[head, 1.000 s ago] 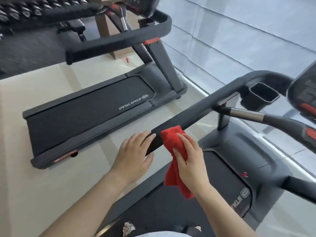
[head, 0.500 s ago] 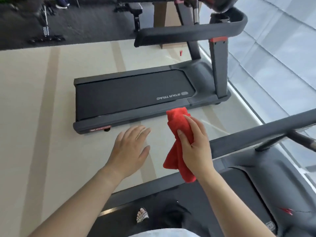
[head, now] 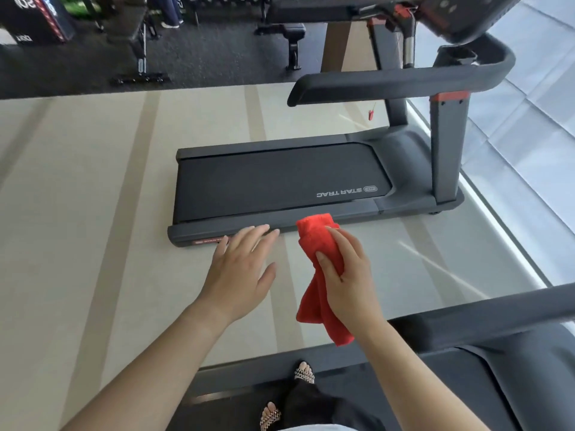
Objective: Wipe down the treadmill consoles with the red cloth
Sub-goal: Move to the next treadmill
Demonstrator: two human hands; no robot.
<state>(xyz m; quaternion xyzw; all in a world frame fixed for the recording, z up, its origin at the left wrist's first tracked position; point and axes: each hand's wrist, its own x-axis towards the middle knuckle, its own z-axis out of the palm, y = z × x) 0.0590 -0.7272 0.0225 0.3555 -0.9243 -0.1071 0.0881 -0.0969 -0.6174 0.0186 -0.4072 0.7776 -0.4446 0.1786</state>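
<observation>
Your hands have just left the near handrail (head: 485, 318): left hand (head: 241, 272) open, empty; right hand (head: 345, 278) clutching the red cloth (head: 314, 234), draping below your fingers. Likely the next Star Trac treadmill (head: 280, 181) follows.

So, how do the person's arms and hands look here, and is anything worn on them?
Both forearms are bare as far as the picture shows, with no sleeves. The left hand and right hand wear no gloves, and I see no rings, watch or bracelet. The fingernails look short and unpainted.
</observation>
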